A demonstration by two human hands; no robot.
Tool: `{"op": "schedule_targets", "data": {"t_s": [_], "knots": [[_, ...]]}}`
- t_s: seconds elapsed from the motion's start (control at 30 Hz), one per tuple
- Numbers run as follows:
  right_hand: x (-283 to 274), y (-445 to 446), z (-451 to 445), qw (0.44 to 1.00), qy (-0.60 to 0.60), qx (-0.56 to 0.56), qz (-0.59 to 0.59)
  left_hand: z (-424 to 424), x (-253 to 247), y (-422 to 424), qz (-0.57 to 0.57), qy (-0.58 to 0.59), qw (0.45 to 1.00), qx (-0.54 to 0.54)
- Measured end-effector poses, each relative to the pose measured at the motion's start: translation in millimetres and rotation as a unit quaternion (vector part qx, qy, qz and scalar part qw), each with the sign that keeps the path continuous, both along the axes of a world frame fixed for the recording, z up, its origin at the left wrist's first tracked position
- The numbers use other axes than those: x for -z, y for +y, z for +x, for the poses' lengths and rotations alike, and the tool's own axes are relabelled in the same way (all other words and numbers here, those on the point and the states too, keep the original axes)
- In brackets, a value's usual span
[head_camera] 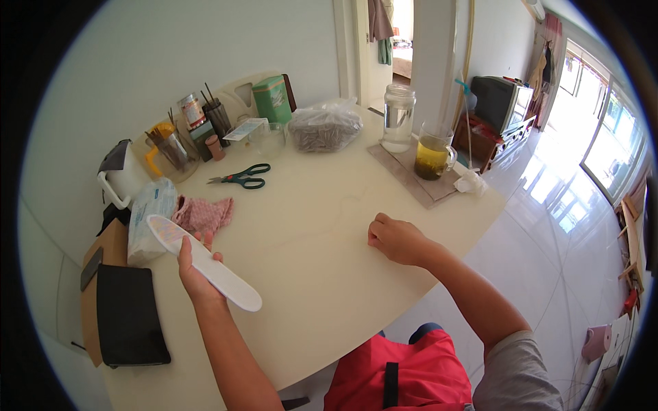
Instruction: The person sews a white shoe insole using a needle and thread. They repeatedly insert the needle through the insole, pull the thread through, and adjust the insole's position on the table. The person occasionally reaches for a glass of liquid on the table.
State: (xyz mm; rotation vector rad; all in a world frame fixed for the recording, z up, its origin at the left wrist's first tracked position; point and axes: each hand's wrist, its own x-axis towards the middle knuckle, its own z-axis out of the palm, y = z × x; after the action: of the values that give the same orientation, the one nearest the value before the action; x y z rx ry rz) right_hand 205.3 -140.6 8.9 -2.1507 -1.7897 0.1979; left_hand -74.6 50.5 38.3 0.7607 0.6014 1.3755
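Observation:
My left hand [200, 272] holds a white shoe insole [226, 280] with a faint coloured pattern at its upper end, tilted above the left part of the cream table [308, 287]. Fingers curled, my right hand [393, 239] rests at the table's right side; nothing shows in it, though the inside of the fist is hidden. Beyond the insole lie a pink cloth [205, 213] and a pair of dark green-handled scissors [241, 177] with the blades apart. A plastic pack [151, 216], seemingly of tissues, stands left of the cloth.
At the back right, a glass jar of water [398, 120] and a glass mug of tea [432, 156] stand on a folded brown cloth [383, 154]. A bagged brown bundle [325, 126], green tin [272, 100] and pitcher [172, 151] line the back. A black case [131, 316] lies left.

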Motion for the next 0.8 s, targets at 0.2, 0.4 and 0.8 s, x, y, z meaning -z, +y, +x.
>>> {"op": "schedule_targets", "data": {"t_s": [0.2, 0.4, 0.8], "knots": [[-21.4, -24.3, 34.7, 0.916, 0.38, 0.018, 0.126, -5.2, 3.4, 5.2, 0.006, -0.018, 1.0, 0.008], [-41.3, -58.0, 70.4, 0.894, 0.395, 0.097, 0.186, -9.1, 1.3, 4.8, 0.004, -0.018, 1.0, -0.017], [-128.1, -70.3, 111.9, 0.825, 0.393, 0.141, 0.38, -22.5, 3.1, 15.0, 0.03, -0.033, 0.991, -0.13]]}}
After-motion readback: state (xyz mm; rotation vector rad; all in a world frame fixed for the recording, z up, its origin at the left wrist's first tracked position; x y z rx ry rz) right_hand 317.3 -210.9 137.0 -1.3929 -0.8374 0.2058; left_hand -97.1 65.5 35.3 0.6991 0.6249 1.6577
